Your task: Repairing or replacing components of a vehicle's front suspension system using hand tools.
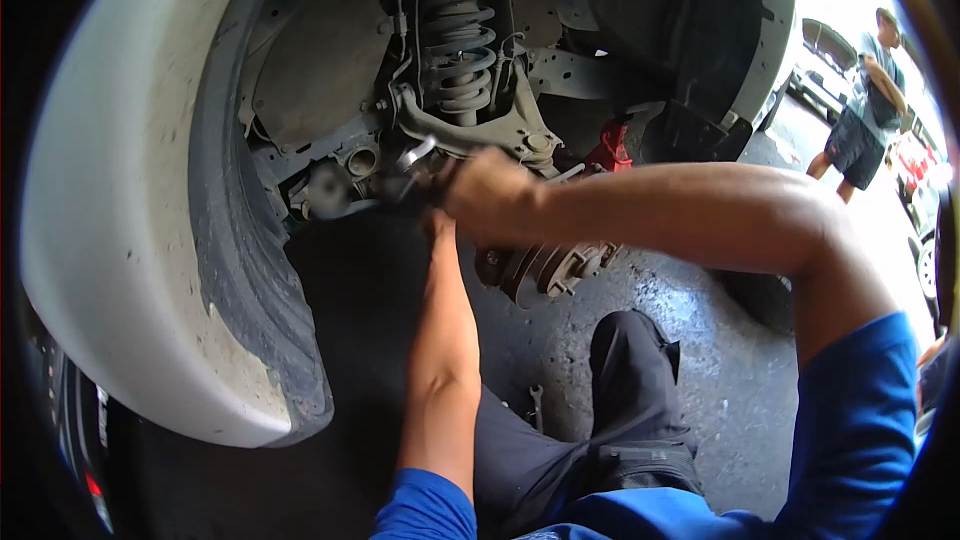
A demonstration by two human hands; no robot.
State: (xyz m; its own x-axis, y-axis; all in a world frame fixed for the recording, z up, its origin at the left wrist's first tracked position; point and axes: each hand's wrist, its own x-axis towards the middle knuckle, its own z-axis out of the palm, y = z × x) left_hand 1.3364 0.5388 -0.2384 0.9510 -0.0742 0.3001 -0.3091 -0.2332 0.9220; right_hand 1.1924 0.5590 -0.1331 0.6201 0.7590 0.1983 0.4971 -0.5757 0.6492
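My right hand (490,195), blurred by motion, is closed in a fist in front of the suspension. What it grips cannot be made out; a shiny curved metal piece (420,151) and a dark smeared shape show just left of it. Reaching up from below, my left hand (438,222) is mostly hidden at that same spot, its fingers out of sight. Above both hands stand the coil spring (465,55) and the upper control arm (470,133). Below my right forearm, the wheel hub with studs (560,272) hangs tilted. A round grey part (327,190) lies left of the hands.
The pale fender (110,220) and dark wheel-arch liner (235,230) curve around on the left. A red stand (612,145) is behind my right forearm. On the floor, a wrench (538,406) lies by my legs. Another person (872,105) stands at the far right near vehicles.
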